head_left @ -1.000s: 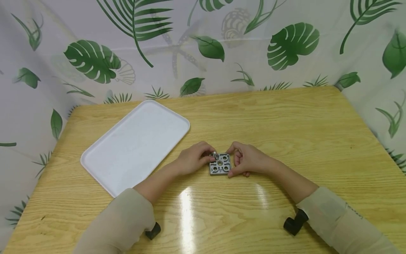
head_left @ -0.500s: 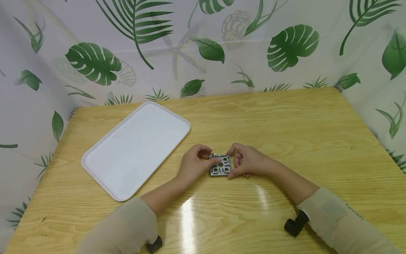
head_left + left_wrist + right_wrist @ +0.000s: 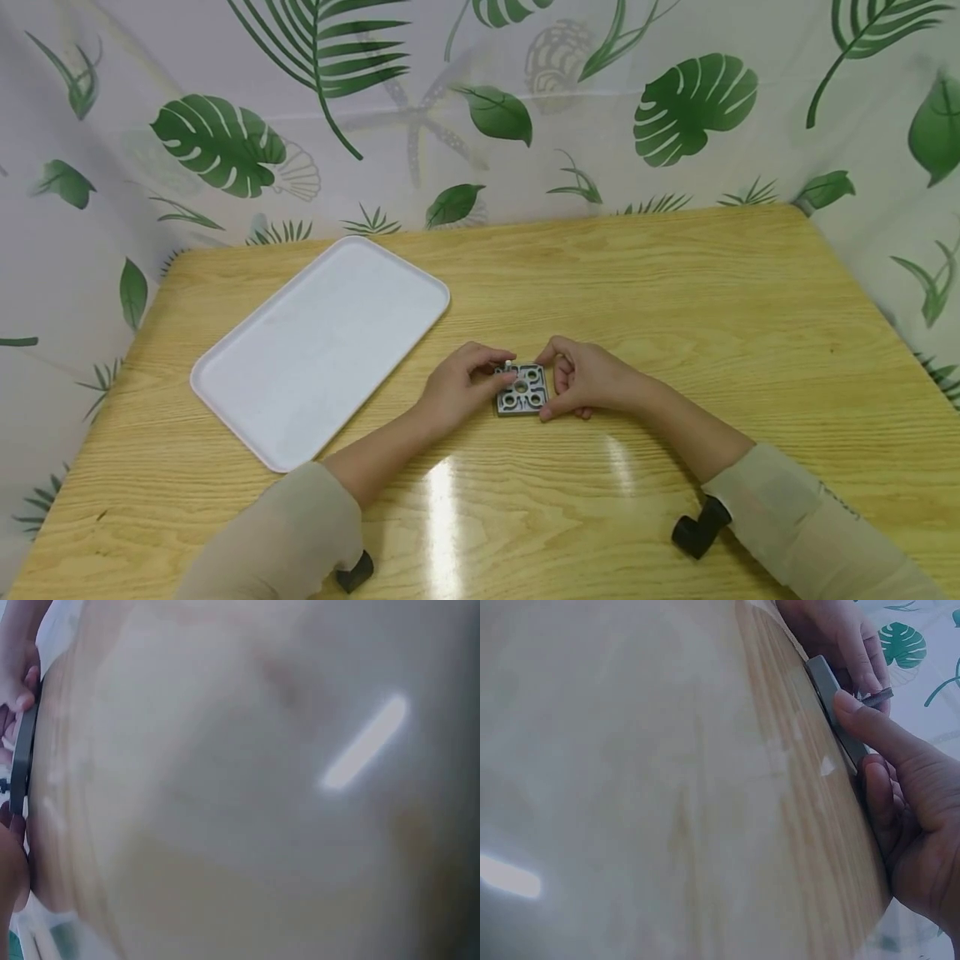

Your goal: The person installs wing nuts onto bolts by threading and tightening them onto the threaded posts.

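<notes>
A square grey plate with several round holes (image 3: 521, 402) lies at mid-table, and my right hand (image 3: 596, 375) holds it between thumb and fingers along its right side. From the plate's far left corner rises a small metal bolt-like piece (image 3: 508, 364). My left hand (image 3: 459, 385) pinches that piece between thumb and fingers. In the right wrist view the bolt-like piece (image 3: 878, 697) sticks out at the left fingertips, above the plate's edge (image 3: 826, 681). The left wrist view catches the plate (image 3: 23, 754) edge-on, with both hands partly cut off.
A white rectangular tray (image 3: 322, 350) lies slanted on the wooden table (image 3: 675, 283), left of the hands. Leaf-printed cloth (image 3: 570, 108) hangs behind and at both sides of the table. Black mounts (image 3: 699, 527) sit by both sleeves.
My left fingers were at the bolt-like piece, then spread with the thumb farther over the plate, and are now closed round the piece again. The right hand and plate stay put.
</notes>
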`<state>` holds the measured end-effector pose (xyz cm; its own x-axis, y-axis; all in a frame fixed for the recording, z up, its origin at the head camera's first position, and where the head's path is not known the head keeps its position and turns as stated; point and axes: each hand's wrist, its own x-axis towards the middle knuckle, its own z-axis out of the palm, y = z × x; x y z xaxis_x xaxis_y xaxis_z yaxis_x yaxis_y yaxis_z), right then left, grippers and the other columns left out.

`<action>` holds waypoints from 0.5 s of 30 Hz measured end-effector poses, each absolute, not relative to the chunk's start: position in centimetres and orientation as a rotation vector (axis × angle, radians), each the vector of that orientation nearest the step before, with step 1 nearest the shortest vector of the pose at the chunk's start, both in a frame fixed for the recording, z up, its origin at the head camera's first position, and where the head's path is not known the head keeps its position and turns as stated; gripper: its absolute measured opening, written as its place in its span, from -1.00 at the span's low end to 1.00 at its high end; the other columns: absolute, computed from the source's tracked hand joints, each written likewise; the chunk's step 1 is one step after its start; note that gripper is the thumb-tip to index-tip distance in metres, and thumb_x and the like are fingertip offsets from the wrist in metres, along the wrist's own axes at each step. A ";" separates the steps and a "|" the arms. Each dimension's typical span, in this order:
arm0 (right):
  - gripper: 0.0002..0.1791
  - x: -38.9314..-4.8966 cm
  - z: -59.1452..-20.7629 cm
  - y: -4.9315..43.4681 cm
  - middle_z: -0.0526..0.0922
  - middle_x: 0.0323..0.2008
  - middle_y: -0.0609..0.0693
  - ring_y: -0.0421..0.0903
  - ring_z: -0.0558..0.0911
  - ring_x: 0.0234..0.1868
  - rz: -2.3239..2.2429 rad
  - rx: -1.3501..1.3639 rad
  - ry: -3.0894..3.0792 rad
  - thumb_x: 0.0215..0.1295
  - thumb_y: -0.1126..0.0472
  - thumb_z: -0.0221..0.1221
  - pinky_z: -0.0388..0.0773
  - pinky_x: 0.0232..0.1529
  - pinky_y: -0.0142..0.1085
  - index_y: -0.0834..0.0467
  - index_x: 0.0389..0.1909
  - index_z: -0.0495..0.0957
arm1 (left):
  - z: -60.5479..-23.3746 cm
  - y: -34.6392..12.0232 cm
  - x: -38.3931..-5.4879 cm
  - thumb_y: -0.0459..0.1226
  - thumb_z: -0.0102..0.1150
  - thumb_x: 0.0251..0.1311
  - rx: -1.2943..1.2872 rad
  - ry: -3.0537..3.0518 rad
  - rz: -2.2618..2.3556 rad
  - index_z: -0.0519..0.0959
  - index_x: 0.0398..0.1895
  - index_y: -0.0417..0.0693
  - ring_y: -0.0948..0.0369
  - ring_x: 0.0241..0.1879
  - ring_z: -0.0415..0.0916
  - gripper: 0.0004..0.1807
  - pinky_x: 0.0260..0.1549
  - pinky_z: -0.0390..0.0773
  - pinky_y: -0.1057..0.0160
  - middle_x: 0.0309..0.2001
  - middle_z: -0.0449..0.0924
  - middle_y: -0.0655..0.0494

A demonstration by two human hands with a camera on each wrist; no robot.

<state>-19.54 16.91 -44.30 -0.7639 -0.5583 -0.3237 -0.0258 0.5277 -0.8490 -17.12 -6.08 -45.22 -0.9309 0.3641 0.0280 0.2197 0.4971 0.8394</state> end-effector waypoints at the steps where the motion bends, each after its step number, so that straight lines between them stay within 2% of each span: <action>1: -0.22 -19.5 -44.3 16.9 0.53 -0.57 0.02 -0.16 0.47 -0.72 -1.204 -0.473 2.190 -0.19 0.10 0.52 0.46 -0.72 -0.35 0.23 0.04 0.32 | -45.2 -6.2 -17.2 -0.11 0.20 0.23 0.539 2.577 1.387 0.60 0.03 0.05 0.28 -0.14 0.48 -0.68 -0.12 0.49 0.28 -0.10 0.54 0.18; 8: -0.23 -19.5 -44.2 16.9 0.53 -0.57 0.02 -0.16 0.46 -0.72 -1.210 -0.475 2.187 -0.18 0.11 0.52 0.46 -0.72 -0.35 0.23 0.03 0.32 | -45.0 -6.6 -17.4 -0.14 0.08 0.32 0.622 2.578 1.320 0.60 0.06 0.03 0.23 -0.06 0.47 -0.70 -0.08 0.48 0.23 0.00 0.53 0.14; 15: -0.23 -19.5 -44.2 16.9 0.53 -0.57 0.01 -0.16 0.46 -0.72 -1.205 -0.474 2.195 -0.20 0.11 0.53 0.46 -0.72 -0.35 0.22 0.02 0.33 | -45.4 -6.5 -17.0 -0.15 0.27 0.17 0.474 2.542 1.488 0.54 0.05 -0.09 0.22 -0.08 0.49 -0.60 -0.09 0.51 0.27 -0.04 0.52 0.11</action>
<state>-19.49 16.90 -44.21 -0.7660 -0.5571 -0.3206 -0.0289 0.5281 -0.8487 -17.05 -6.54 -45.39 -0.9374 0.3475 0.0230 0.1901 0.4552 0.8699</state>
